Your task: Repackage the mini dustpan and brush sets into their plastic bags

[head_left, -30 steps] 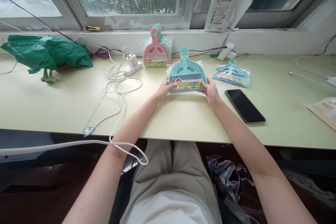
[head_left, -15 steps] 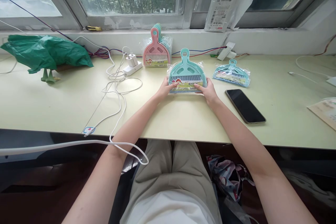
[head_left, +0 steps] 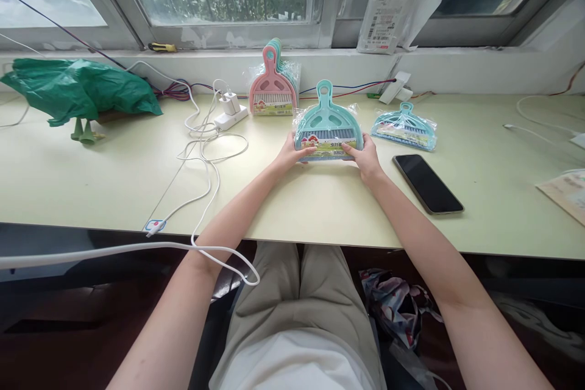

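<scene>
A turquoise dustpan and brush set (head_left: 327,119) in clear wrap stands upright in front of me, handle up, a printed label across its bristles. My left hand (head_left: 293,152) grips its lower left edge, thumb on the label. On the lower right edge, my right hand (head_left: 364,155) holds it the same way; the fingers behind it are mostly hidden. Behind to the left, a row of similar sets with a pink dustpan (head_left: 273,85) in front leans by the wall. Another turquoise dustpan set (head_left: 404,128) lies to the right.
A black phone (head_left: 428,184) lies right of my right hand. White cables (head_left: 208,161) and a power strip (head_left: 231,117) are on the left of the table (head_left: 315,207). Farther left is a green plastic bag (head_left: 82,88). A white package (head_left: 388,12) stands on the windowsill.
The dustpan set in my hands has tilted slightly more upright, and its handle has risen a little. Both hands keep their hold.
</scene>
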Demonstrator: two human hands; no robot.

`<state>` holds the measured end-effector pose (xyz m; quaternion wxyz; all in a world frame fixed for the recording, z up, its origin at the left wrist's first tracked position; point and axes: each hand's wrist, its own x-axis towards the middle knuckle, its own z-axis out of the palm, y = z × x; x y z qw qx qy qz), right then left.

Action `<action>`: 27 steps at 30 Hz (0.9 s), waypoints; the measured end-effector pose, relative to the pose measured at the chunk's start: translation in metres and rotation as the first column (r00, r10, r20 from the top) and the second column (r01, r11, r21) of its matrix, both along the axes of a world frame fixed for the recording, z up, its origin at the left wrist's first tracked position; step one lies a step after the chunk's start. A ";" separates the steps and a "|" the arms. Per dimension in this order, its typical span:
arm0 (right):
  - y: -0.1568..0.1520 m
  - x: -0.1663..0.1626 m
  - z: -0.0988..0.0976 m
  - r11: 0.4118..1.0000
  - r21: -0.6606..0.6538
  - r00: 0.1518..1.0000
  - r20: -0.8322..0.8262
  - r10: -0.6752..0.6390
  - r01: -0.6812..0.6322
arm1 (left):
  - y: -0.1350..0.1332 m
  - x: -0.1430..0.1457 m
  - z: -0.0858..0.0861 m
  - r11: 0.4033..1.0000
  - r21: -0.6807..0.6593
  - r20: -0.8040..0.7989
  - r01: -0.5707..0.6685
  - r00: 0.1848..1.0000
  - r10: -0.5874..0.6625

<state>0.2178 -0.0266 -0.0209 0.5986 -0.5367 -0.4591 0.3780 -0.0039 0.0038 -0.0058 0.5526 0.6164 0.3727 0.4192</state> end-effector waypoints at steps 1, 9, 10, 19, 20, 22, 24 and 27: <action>0.000 0.000 0.000 1.000 0.003 1.000 -0.002 0.000 0.000 | 0.000 0.000 0.000 1.000 0.001 -0.001 0.002 1.000 -0.002; 0.000 -0.001 0.000 1.000 0.004 1.000 0.010 0.010 -0.010 | -0.002 0.002 0.001 0.999 0.002 0.012 -0.054 0.998 0.054; 0.000 -0.002 0.001 1.000 0.007 1.000 0.009 0.008 -0.008 | -0.002 0.002 0.001 0.999 0.003 0.013 -0.054 0.998 0.054; 0.003 -0.001 -0.005 1.000 0.009 1.000 -0.020 0.005 -0.005 | 0.000 0.001 0.001 0.998 -0.064 0.079 -0.001 0.997 0.006; 0.004 -0.001 -0.006 1.000 0.011 1.000 -0.021 0.008 -0.007 | 0.000 0.001 0.002 0.997 -0.075 0.083 0.003 0.997 0.003; 0.004 -0.001 -0.006 1.000 0.013 1.000 -0.024 0.015 -0.014 | 0.000 0.001 0.002 0.996 -0.090 0.082 0.004 0.997 0.003; 0.004 -0.001 -0.006 1.000 0.010 0.999 -0.034 0.022 -0.021 | 0.000 0.001 0.003 0.995 -0.097 0.078 -0.001 0.997 0.008; 0.004 -0.002 -0.006 1.000 0.007 0.998 -0.048 0.027 -0.027 | 0.000 0.001 0.004 0.995 -0.103 0.072 -0.014 0.997 0.021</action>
